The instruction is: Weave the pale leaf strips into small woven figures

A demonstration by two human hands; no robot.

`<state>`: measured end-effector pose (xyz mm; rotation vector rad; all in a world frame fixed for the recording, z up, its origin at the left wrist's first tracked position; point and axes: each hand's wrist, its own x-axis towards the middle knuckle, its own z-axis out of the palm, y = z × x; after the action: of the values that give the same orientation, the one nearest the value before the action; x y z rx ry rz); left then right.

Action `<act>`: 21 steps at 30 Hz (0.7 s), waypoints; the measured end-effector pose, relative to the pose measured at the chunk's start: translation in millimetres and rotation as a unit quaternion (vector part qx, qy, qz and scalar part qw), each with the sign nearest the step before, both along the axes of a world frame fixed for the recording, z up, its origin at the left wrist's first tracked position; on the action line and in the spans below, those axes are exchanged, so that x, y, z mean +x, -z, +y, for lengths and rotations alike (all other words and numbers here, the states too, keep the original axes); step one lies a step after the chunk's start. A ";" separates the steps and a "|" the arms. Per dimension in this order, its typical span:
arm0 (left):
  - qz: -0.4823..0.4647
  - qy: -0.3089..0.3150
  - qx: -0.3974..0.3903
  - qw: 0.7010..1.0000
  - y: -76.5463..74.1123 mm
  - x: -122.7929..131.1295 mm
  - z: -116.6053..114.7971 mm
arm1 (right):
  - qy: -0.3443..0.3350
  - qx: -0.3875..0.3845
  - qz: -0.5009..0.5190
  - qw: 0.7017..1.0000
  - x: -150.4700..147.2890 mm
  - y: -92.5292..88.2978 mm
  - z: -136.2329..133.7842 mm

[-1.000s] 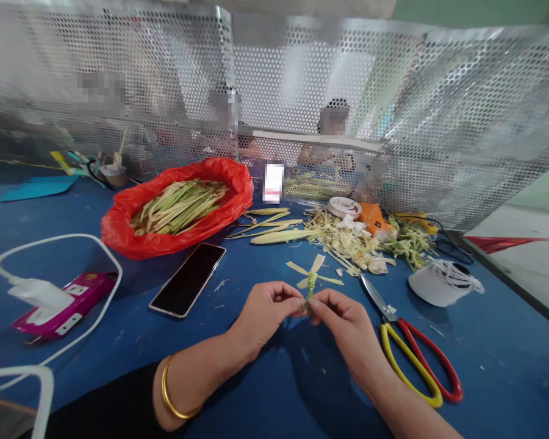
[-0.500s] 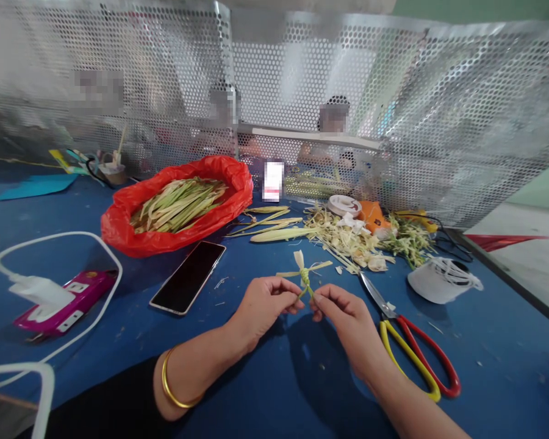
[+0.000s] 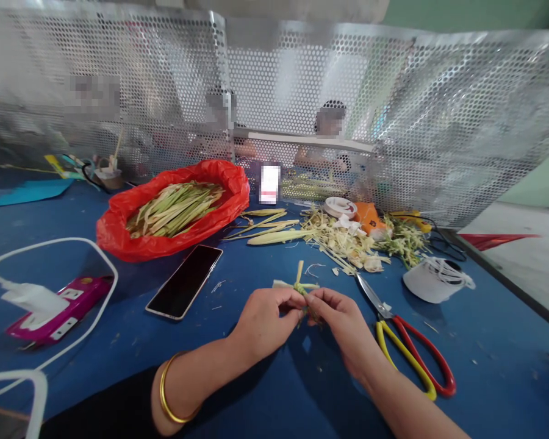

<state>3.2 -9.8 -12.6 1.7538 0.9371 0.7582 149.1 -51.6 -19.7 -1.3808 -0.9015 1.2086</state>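
Between my two hands is a small woven piece of pale green plant strips [image 3: 299,286], with a knotted middle and loose ends sticking up and out to the sides. My left hand [image 3: 271,314] pinches it from the left, thumb and forefinger closed, a gold bangle on the wrist. From the right, my right hand [image 3: 338,317] pinches its lower part. The fingers of both hands nearly meet and hide the lower ends. Just right of my right hand lie scissors [image 3: 400,335] with one red and one yellow handle, blades pointing to the pile of scraps.
Plant strips fill a red plastic bag [image 3: 119,235] at back left. A phone [image 3: 184,282] lies in front of it. A purple power strip [image 3: 64,311] with white cable is far left. Scraps [image 3: 348,241], tape [image 3: 341,207] and a white roll [image 3: 434,280] sit right. Perforated metal sheeting [image 3: 297,79] stands behind.
My fingers have closed in around the woven piece, covering its lower ends. The piece has dropped slightly and turned; its top strip now stands more upright. The view has shifted a little.
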 end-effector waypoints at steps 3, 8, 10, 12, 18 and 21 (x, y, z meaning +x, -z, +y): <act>0.024 -0.007 0.009 1.000 2.1 -0.3 1.1 | 0.003 0.005 -0.015 1.000 -0.1 0.8 -0.2; 0.054 -0.044 -0.005 0.998 2.8 -1.3 6.4 | 0.000 0.039 -0.030 0.999 -1.4 1.3 -0.7; 0.033 -0.026 -0.047 0.998 3.1 -0.6 7.6 | -0.008 0.046 -0.042 0.998 -2.6 0.4 -0.9; -0.022 -0.018 -0.109 0.994 3.3 0.6 8.1 | -0.016 0.048 -0.047 0.998 -3.8 -0.6 -1.1; -0.126 -0.065 -0.293 0.945 3.5 2.2 7.9 | -0.016 0.064 -0.156 0.986 -3.9 3.7 -2.2; -0.144 -0.061 -0.335 0.929 5.9 1.8 7.4 | -0.022 0.070 -0.188 0.979 -2.4 6.4 -2.2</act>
<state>5.1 -2.4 -18.6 0.9661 0.9615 0.6479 146.7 -53.8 -26.1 -1.5072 -1.2610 0.9091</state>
